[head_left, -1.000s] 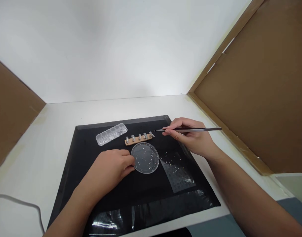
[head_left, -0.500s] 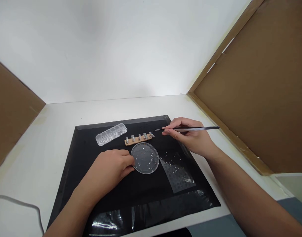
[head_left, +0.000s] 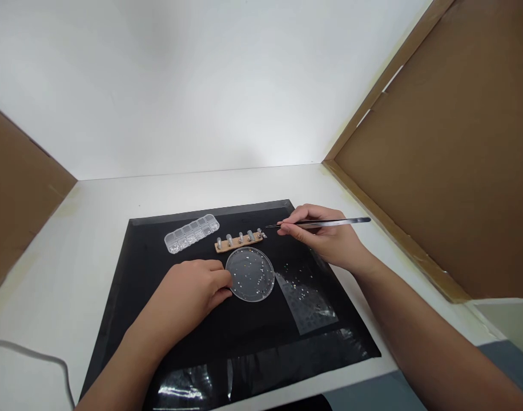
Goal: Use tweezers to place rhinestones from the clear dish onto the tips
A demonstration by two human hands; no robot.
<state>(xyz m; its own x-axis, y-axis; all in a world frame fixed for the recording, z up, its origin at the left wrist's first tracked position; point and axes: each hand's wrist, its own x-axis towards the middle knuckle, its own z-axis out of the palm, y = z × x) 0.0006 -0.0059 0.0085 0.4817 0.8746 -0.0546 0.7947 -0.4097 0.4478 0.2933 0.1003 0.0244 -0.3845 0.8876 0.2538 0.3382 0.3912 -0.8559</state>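
Observation:
My right hand (head_left: pixel 324 234) pinches a pair of dark, slim tweezers (head_left: pixel 347 221), held nearly level with the tips pointing left. Those tips are close to the right end of a small wooden strip (head_left: pixel 233 246), which carries several silvery nail tips; whether they touch the one at the end I cannot tell. My left hand (head_left: pixel 197 285) has its thumb and fingers closed on the left rim of a round clear dish (head_left: pixel 250 288). Tiny shiny rhinestones (head_left: pixel 261 273) are scattered in the dish, which sits just in front of the strip.
A clear compartment case (head_left: pixel 192 233) with glittering pieces in its front row lies behind my left hand. Right of the dish is a clear sheet (head_left: pixel 313 317) with loose rhinestones. All lie on a black mat (head_left: pixel 159 228). Brown boards (head_left: pixel 450 148) flank the white table; a cable (head_left: pixel 30 351) runs at left.
My right hand and the tweezers have shifted slightly left, bringing the tips nearer the strip's right end. My left hand stays at the dish.

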